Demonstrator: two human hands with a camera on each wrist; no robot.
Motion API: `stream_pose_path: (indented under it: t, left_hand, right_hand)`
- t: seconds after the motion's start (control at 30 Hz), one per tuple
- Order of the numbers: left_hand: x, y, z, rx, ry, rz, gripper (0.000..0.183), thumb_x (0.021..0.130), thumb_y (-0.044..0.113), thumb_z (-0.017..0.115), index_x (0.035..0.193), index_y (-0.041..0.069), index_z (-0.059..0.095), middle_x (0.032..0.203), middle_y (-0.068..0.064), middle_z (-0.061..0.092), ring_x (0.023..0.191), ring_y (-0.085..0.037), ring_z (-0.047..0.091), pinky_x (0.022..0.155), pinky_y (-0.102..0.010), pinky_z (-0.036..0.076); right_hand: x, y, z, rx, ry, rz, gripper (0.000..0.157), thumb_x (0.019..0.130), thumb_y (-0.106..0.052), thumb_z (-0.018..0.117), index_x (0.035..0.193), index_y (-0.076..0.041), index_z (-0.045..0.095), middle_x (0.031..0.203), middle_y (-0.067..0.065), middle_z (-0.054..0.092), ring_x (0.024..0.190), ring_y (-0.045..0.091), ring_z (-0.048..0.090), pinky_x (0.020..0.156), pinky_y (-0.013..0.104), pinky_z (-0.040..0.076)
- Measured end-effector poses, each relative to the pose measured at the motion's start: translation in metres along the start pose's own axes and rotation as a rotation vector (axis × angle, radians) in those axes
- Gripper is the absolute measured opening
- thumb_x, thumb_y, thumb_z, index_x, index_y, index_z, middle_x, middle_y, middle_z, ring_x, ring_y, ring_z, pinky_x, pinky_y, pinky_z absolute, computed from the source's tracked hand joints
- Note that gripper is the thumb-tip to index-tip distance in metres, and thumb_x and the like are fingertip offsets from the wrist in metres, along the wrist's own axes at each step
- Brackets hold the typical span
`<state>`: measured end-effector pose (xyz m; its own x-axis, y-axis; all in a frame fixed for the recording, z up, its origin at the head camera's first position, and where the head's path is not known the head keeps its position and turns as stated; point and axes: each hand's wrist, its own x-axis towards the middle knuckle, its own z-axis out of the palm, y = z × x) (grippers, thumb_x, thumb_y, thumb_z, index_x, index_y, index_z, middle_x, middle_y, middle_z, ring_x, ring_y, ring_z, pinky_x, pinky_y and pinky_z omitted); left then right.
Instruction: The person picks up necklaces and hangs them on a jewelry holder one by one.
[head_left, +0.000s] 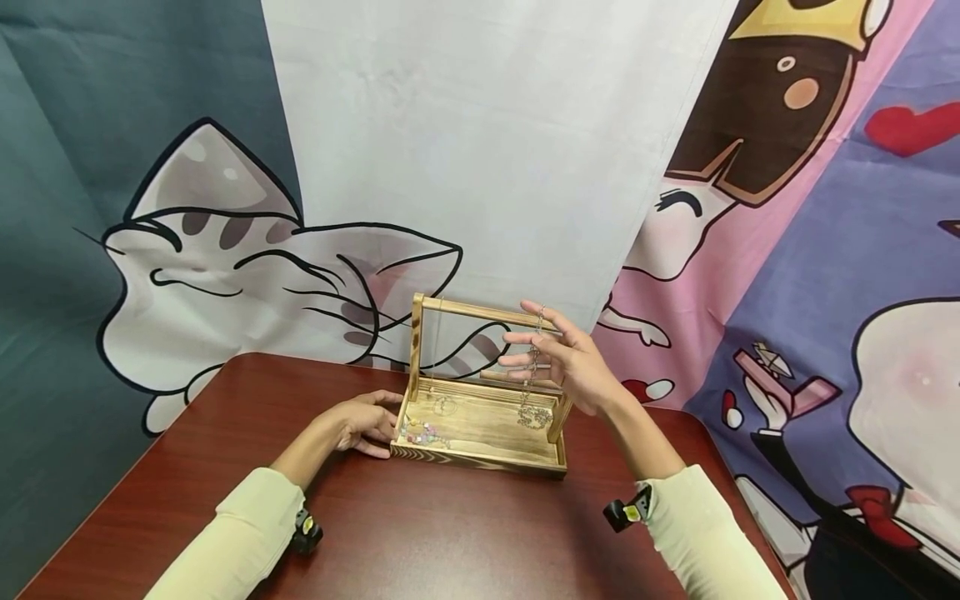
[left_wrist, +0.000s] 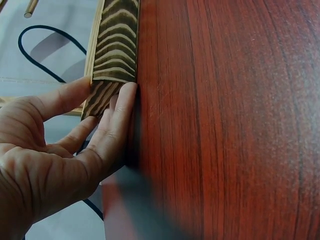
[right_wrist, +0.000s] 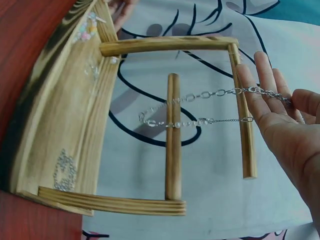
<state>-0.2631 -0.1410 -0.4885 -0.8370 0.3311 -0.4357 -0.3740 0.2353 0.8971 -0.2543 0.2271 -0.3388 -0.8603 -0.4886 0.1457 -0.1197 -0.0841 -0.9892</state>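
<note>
— When seen from the head view, standing where on the tabletop [head_left: 450, 533]?
— At the far edge, between both far corners: a wooden stand [head_left: 416, 350] with a tray [head_left: 480, 463] for a base.
— Doing what with the left hand [head_left: 362, 422]?
— Gripping the stand's left end, close above the tabletop.
— And with the right hand [head_left: 576, 364]?
— Not clenching: carrying a silver necklace [right_wrist: 206, 95] draped across extended, spread fingers, and letting it hang before the lower bar [right_wrist: 173, 155]. Impossible to tell whether touching that bar.
— Lying in the tray?
— Toward the right end, a heaped chain [head_left: 535, 417]; at the near left corner, pastel beads [head_left: 424, 434].
</note>
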Motion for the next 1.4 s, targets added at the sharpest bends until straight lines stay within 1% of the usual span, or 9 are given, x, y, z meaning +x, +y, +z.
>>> stream_pose_path:
  t: [0.1,0.2,0.37,0.53,0.7,0.83,0.97,1.17,1.4]
  left_hand:
    - [0.0,0.0,0.0,-0.001,0.002,-0.001,0.09,0.088,-0.016,0.062,0.171,0.005,0.032,0.144,-0.029,0.064,0.106,-0.027,0.076,0.082,-0.044,0.07]
    - [0.0,0.0,0.001,0.0,0.003,-0.001,0.091,0.088,-0.016,0.063,0.171,0.005,0.032,0.144,-0.028,0.065,0.106,-0.027,0.076,0.082,-0.044,0.071]
    - [0.001,-0.001,0.0,0.006,0.005,-0.004,0.091,0.088,-0.016,0.063,0.171,0.005,0.032,0.146,-0.029,0.067,0.104,-0.026,0.077,0.082,-0.044,0.07]
    - [0.001,-0.001,0.0,0.011,0.005,0.002,0.09,0.088,-0.015,0.063,0.171,0.004,0.032,0.146,-0.03,0.07,0.099,-0.023,0.078,0.082,-0.042,0.07]
    - [0.001,-0.001,0.0,0.006,0.0,0.006,0.09,0.089,-0.016,0.064,0.171,0.003,0.032,0.144,-0.03,0.07,0.098,-0.023,0.078,0.083,-0.043,0.07]
    - [0.0,-0.001,-0.001,0.007,0.001,0.005,0.09,0.09,-0.015,0.065,0.171,0.003,0.031,0.145,-0.03,0.069,0.099,-0.023,0.078,0.082,-0.042,0.071]
    - [-0.001,0.0,-0.001,0.011,0.001,0.006,0.09,0.09,-0.015,0.066,0.172,0.003,0.031,0.145,-0.03,0.069,0.099,-0.023,0.078,0.082,-0.043,0.071]
    - [0.0,-0.001,-0.001,0.013,-0.003,0.005,0.09,0.091,-0.015,0.066,0.172,0.004,0.031,0.146,-0.03,0.069,0.099,-0.023,0.078,0.083,-0.043,0.071]
    - [0.0,-0.001,-0.002,0.012,-0.004,0.008,0.09,0.091,-0.015,0.065,0.172,0.004,0.031,0.146,-0.029,0.069,0.1,-0.023,0.078,0.083,-0.043,0.071]
  right_hand:
    - [0.001,-0.005,-0.004,-0.003,0.016,-0.01,0.06,0.12,-0.006,0.041,0.178,-0.019,0.032,0.136,0.005,0.079,0.111,0.026,0.085,0.105,0.057,0.066]
    - [0.002,-0.009,-0.008,-0.006,0.023,-0.024,0.06,0.12,-0.005,0.041,0.178,-0.017,0.03,0.134,0.005,0.08,0.11,0.025,0.085,0.102,0.051,0.069]
    - [0.004,-0.015,-0.014,-0.001,0.026,-0.049,0.062,0.12,-0.005,0.042,0.179,-0.014,0.026,0.134,0.006,0.08,0.11,0.025,0.085,0.103,0.051,0.068]
    - [0.007,-0.021,-0.022,-0.001,0.041,-0.072,0.063,0.121,-0.007,0.044,0.18,-0.01,0.022,0.135,0.007,0.081,0.109,0.024,0.085,0.1,0.048,0.069]
    - [0.009,-0.028,-0.027,-0.017,0.071,-0.078,0.063,0.121,-0.009,0.044,0.18,-0.01,0.021,0.133,0.004,0.081,0.109,0.024,0.085,0.099,0.047,0.07]
    - [0.012,-0.031,-0.033,-0.006,0.095,-0.083,0.063,0.121,-0.01,0.045,0.18,-0.011,0.021,0.133,0.005,0.081,0.11,0.025,0.085,0.1,0.049,0.07]
    - [0.015,-0.031,-0.04,0.022,0.122,-0.099,0.063,0.121,-0.01,0.044,0.18,-0.012,0.022,0.13,0.004,0.082,0.109,0.026,0.086,0.1,0.05,0.07]
    - [0.018,-0.027,-0.048,0.045,0.177,-0.098,0.061,0.122,-0.011,0.041,0.18,-0.016,0.023,0.128,0.0,0.082,0.105,0.023,0.086,0.097,0.046,0.071]
    - [0.026,-0.016,-0.049,0.061,0.221,-0.08,0.059,0.122,-0.009,0.038,0.179,-0.018,0.025,0.124,0.0,0.082,0.103,0.023,0.086,0.096,0.046,0.071]
